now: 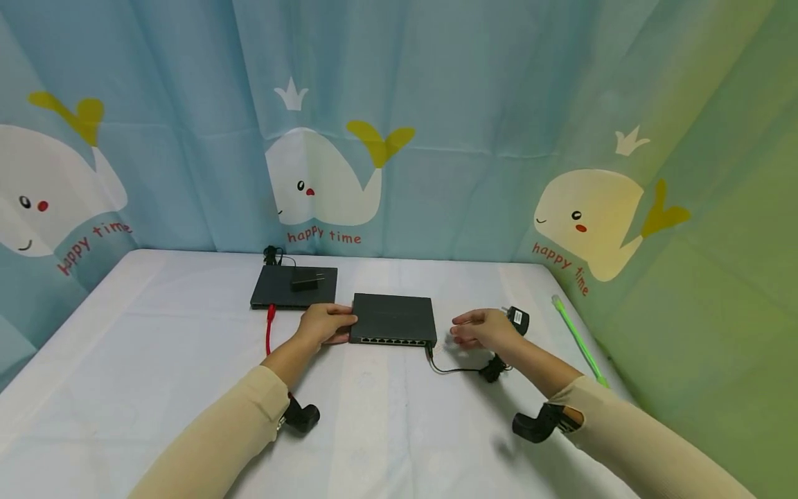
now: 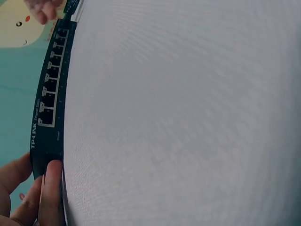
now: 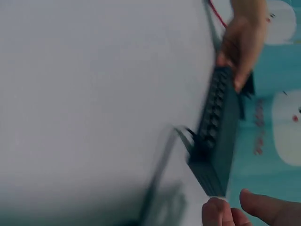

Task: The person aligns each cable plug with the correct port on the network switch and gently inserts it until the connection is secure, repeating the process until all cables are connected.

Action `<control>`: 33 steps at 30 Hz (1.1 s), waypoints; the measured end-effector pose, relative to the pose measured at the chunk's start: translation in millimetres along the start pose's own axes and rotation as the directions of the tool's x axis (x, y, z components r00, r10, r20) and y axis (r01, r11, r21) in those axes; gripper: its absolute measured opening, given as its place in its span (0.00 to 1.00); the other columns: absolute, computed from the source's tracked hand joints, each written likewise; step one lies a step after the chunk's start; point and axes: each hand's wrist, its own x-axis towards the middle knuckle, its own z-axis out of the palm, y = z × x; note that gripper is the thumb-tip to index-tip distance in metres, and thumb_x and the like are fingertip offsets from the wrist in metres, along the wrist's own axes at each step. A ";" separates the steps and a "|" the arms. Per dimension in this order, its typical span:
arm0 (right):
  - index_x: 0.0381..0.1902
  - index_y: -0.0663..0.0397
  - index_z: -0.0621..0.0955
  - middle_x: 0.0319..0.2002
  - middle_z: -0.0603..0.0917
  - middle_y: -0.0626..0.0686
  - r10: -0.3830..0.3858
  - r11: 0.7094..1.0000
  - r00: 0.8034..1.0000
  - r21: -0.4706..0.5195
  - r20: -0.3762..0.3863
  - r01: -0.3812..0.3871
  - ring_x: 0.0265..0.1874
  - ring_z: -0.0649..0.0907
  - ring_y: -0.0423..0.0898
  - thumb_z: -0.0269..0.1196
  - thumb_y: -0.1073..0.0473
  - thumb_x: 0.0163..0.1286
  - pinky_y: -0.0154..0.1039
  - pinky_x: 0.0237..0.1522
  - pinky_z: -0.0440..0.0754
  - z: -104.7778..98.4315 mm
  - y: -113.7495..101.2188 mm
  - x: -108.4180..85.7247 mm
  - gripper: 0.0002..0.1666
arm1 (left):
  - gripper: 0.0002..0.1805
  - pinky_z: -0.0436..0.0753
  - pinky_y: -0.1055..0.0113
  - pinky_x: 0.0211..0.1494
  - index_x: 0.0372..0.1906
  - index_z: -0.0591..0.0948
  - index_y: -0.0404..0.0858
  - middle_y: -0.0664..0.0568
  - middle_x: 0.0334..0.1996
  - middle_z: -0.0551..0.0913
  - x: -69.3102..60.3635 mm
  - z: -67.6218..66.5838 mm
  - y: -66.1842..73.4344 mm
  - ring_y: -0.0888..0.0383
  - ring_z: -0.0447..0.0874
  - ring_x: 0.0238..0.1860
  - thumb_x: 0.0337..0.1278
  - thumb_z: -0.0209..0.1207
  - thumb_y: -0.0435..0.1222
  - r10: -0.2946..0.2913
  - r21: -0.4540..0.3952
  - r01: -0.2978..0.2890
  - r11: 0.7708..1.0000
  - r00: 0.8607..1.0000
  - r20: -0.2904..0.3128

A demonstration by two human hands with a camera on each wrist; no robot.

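Note:
A black TP-LINK Ethernet switch (image 1: 394, 317) lies on the white table, its row of ports facing me. My left hand (image 1: 323, 324) grips its left end, with the thumb toward the top and fingers at the side. In the left wrist view the fingers (image 2: 51, 193) press against that end. Off the right end, my right hand (image 1: 488, 330) hovers with loosely bent fingers, holding nothing. A thin black power cable (image 1: 458, 371) is plugged in at the switch's front right corner. It runs to a bundled coil (image 1: 494, 369) under the right forearm.
Behind the left hand lies another flat black box (image 1: 264, 290) with a plug adapter (image 1: 305, 283) on top and a red cable (image 1: 269, 331) at its front. A power adapter (image 1: 518, 320) sits beyond the right hand. A green stick (image 1: 580, 339) lies along the right edge.

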 end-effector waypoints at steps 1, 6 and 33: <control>0.57 0.79 0.74 0.46 0.85 0.67 -0.012 1.000 1.000 -0.022 -0.013 0.011 0.37 0.88 0.45 0.61 0.66 0.70 0.41 0.43 0.89 -6.1 -2.5 -0.1 0.23 | 0.19 0.89 0.65 0.42 0.56 0.82 0.33 0.41 0.53 0.81 -0.3 0.4 -0.1 0.51 0.84 0.51 0.61 0.65 0.33 -0.002 -0.004 0.002 1.000 1.000 0.000; 0.58 0.78 0.74 0.48 0.85 0.64 -0.078 0.988 0.994 -0.137 -0.074 0.067 0.37 0.86 0.41 0.60 0.62 0.72 0.37 0.42 0.88 -41.3 -11.1 1.6 0.24 | 0.19 0.89 0.66 0.40 0.56 0.82 0.33 0.40 0.53 0.81 -0.5 1.3 -1.5 0.53 0.85 0.48 0.61 0.65 0.33 0.013 -0.001 -0.013 1.000 1.000 -0.010; 0.59 0.75 0.76 0.32 0.86 0.48 0.010 0.913 0.928 -0.375 -0.372 -0.160 0.29 0.81 0.38 0.60 0.46 0.72 0.32 0.32 0.84 -188.3 60.4 20.4 0.35 | 0.19 0.88 0.70 0.37 0.56 0.83 0.33 0.39 0.54 0.81 1.9 0.6 -5.0 0.64 0.86 0.29 0.60 0.66 0.33 0.019 -0.022 -0.019 1.000 1.000 -0.019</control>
